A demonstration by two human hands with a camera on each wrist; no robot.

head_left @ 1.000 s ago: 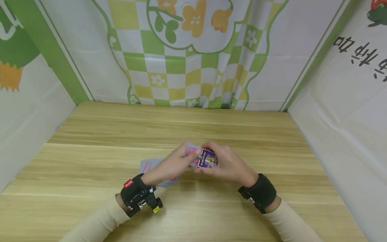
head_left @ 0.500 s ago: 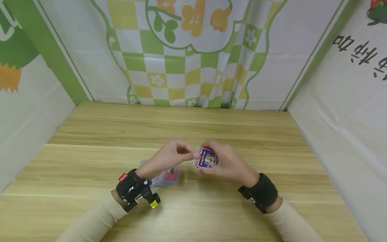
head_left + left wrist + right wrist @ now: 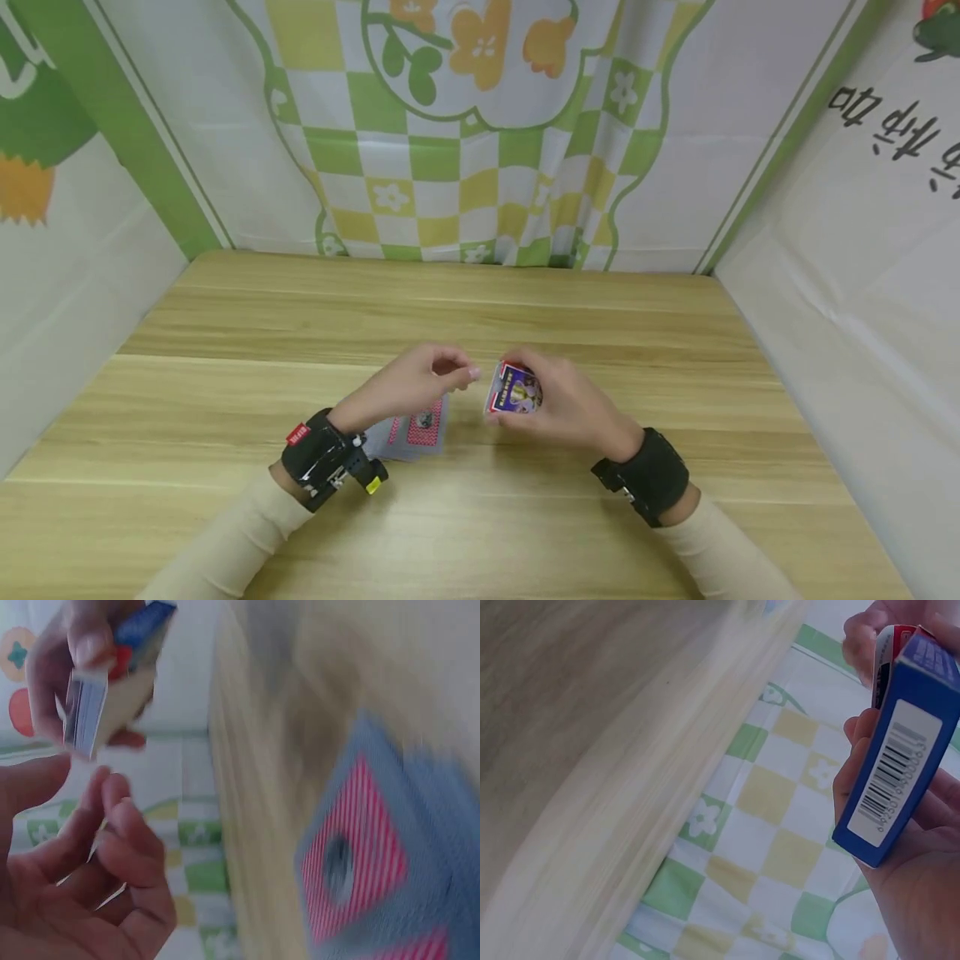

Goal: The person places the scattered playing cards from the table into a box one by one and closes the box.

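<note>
My right hand (image 3: 577,404) grips a playing-card box (image 3: 517,390) above the table, its purple printed face up. In the left wrist view, the box's open end shows the edges of cards (image 3: 84,712) inside. A white barcode panel marks the box's blue side (image 3: 900,761) in the right wrist view. Just left of that open end, my left hand (image 3: 412,383) hovers with bent, relaxed fingers and holds nothing; its thumb and fingertips stand apart. Under my left wrist lie several red-backed playing cards (image 3: 425,429), spread on the table and partly hidden by the hand.
The wooden table (image 3: 480,517) reaches back to a green and yellow checked curtain (image 3: 435,158). White cloth walls (image 3: 832,308) stand along both sides. Black straps with cameras sit on both wrists.
My left hand has drawn away leftward from the box. Cards that stuck out of its open end a second ago now sit inside. The right hand stays nearly still, holding the box.
</note>
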